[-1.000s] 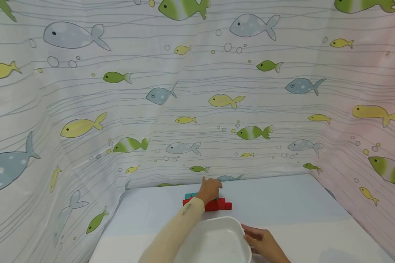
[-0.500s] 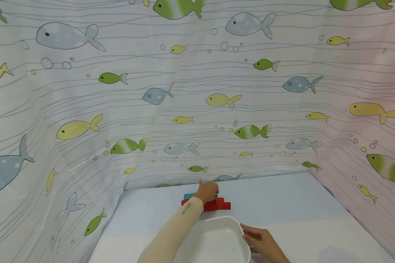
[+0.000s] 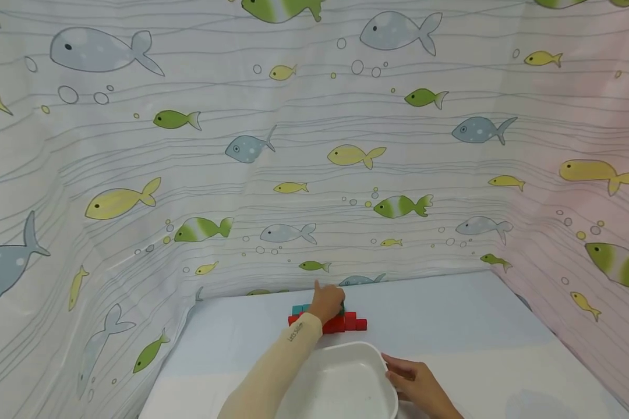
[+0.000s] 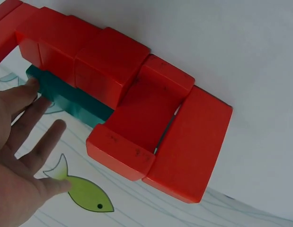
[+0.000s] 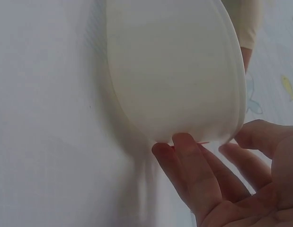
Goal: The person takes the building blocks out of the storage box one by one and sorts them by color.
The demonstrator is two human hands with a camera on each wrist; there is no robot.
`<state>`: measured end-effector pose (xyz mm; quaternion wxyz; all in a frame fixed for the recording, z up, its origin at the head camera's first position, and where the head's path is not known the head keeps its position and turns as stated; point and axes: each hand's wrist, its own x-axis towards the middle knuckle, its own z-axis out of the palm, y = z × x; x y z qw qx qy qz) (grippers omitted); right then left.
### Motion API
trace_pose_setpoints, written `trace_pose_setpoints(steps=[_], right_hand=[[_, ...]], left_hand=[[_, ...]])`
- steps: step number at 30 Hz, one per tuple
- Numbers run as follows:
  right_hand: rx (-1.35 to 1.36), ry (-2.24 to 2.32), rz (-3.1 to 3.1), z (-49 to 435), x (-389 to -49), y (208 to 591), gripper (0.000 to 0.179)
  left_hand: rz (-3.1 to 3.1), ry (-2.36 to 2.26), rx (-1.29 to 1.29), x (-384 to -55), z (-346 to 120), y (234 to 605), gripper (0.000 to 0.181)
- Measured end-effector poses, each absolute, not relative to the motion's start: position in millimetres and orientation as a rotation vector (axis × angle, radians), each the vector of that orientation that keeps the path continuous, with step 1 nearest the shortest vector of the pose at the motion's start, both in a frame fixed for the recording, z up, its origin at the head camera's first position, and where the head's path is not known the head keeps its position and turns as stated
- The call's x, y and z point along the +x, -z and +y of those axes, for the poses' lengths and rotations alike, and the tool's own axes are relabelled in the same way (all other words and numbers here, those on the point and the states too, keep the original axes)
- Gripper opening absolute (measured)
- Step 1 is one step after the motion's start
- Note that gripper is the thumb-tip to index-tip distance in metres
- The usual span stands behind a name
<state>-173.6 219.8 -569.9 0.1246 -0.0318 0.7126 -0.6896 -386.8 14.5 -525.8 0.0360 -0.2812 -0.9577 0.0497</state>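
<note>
My left hand point(image 3: 327, 301) reaches over a cluster of red blocks point(image 3: 350, 321) and teal blocks point(image 3: 297, 309) at the back of the table. In the left wrist view, its fingertips point(image 4: 31, 86) pinch the end of a long teal block point(image 4: 73, 101), which lies partly hidden behind a row of red blocks point(image 4: 108, 61). Nearer the front stands a white rectangular tub point(image 3: 364, 349), its left side covered by the left sleeve. My right hand point(image 3: 418, 381) grips the tub's right side, thumb by the rim and fingers point(image 5: 193, 161) against the outer wall.
The tabletop point(image 3: 451, 326) is pale, with a light blue band at the back. A fish-print curtain point(image 3: 293, 209) encloses the back and both sides. One flat red block point(image 4: 196, 142) sits at the end of the row.
My left hand has shifted slightly left over the blocks, and a dark green edge now shows at its fingertips. The right hand stays on the tub. The head view has tilted a little.
</note>
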Motion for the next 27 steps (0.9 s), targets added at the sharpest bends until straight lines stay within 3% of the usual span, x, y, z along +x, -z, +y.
trace_pose_setpoints(steps=[13,27], right_hand=[[-0.005,1.96,2.123,208.9,-172.4,575.4,0.064],[-0.076,1.853,2.254,238.5,-184.8,562.9,0.063]], left_hand=[[-2.955,-0.159,-0.824,-383.1,1.1,530.4,0.026],[-2.847,-0.039,-0.919,-385.1,-24.8,461.2,0.055]])
